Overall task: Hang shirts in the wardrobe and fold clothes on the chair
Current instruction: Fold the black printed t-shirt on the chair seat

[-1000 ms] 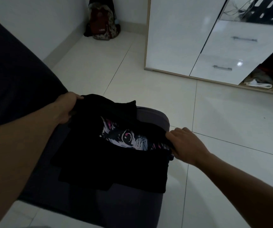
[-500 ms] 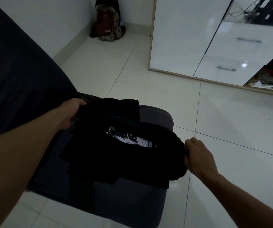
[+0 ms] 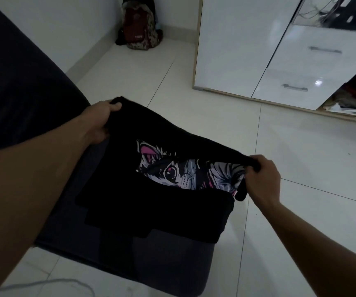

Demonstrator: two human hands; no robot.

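Lifted since a moment ago, the far edge of the black shirt (image 3: 151, 202) now stretches taut between both hands above the chair (image 3: 172, 258), and more of its print (image 3: 185, 172), a pink-eared cartoon face, shows than before.

At far left the chair's dark back fills the frame edge. The left hand (image 3: 99, 123) grips one corner of the shirt, fingers curled shut around the cloth with the thumb on top. From there the raised edge slopes down to the right. Below it, the rest of the shirt lies on the seat, its near part folded over in a flat black band. The right hand (image 3: 262, 179) pinches the other corner just past the seat's right side, fingers closed tight on the fabric, a short flap hanging beneath it.

A backpack (image 3: 140, 28) leans in the far corner on the tiled floor (image 3: 301, 168). To the right stands a white wardrobe (image 3: 237, 43) with two handled drawers, and beside them an open compartment holding crumpled items.
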